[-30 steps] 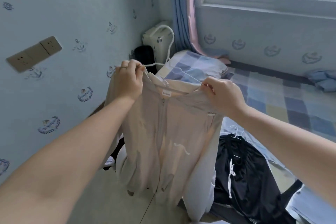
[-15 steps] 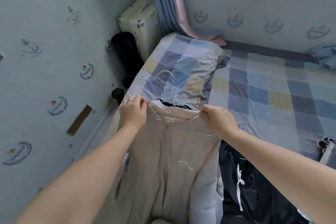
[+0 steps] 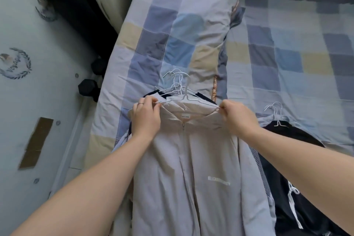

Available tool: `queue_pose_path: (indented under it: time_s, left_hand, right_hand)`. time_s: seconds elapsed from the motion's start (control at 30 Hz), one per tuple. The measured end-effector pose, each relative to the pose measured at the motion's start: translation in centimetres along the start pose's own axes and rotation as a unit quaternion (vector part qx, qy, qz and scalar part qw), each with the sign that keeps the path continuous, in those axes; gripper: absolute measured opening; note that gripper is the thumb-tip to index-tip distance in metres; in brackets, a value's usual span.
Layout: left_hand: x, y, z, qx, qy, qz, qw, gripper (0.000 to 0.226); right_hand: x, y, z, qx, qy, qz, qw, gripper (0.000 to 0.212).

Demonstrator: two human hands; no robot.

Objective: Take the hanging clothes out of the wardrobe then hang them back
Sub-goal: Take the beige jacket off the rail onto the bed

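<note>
Currently: beige zip jacket [image 3: 191,168] sits on a white wire hanger [image 3: 186,98], lying front-up on a pile of other hangered clothes near the left edge of the bed [image 3: 287,74], with its collar toward the far end and its hem running out of view at the near side. Left hand [image 3: 146,116] pinches the left shoulder fabric together with the hanger arm, fingers curled. Right hand [image 3: 236,119] pinches the right shoulder tip likewise.

Judgement: fabric is thin, soft, light and limp. It looks smooth, so it may slide off the wire if tipped. The hanger is the only rigid part, and thin wire may bend.
- Best hold for carrying: hook or neck of the hanger.
- Best hold for squaring up: shoulders, as now.

Snag risk on lifting: lower hanger hooks [image 3: 173,80] bunch just beyond the collar. Black garment [image 3: 298,159] lies just beside on the right. Dumbbells [image 3: 87,88] are on the floor off the left edge
</note>
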State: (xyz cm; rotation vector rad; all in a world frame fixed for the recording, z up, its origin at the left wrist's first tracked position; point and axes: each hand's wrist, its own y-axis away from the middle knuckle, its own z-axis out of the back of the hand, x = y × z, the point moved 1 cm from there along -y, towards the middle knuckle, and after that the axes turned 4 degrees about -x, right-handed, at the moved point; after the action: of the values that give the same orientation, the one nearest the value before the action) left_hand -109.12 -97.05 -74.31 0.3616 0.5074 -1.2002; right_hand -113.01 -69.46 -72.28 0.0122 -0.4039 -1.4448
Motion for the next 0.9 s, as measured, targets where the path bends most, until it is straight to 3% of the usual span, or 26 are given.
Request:
queue_pose_path:
  time_s: [0.2,0.4,0.67,0.9]
  left_hand:
    - [4.7,-3.7,-7.6,0.035,0.04,0.033,0.998,0.024]
    - [6.9,-2.9,-10.4,0.119,0.019,0.014,0.993,0.053]
    - [1.0,5.2,-4.0,0.236,-0.043,0.012,0.971,0.063]
    - [-5.6,10.5,2.9,0.293,-0.112,-0.051,0.948,0.068]
  right_hand:
    - [-1.6,-6.4,-8.7,0.028,-0.069,-0.034,0.997,0.02]
    - [-2.3,-5.9,-10.9,0.064,-0.116,-0.037,0.99,0.053]
    - [0.4,3.9,-5.7,0.11,-0.071,-0.05,0.99,0.061]
    - [3.6,14.2,1.2,0.118,-0.058,-0.116,0.984,0.069]
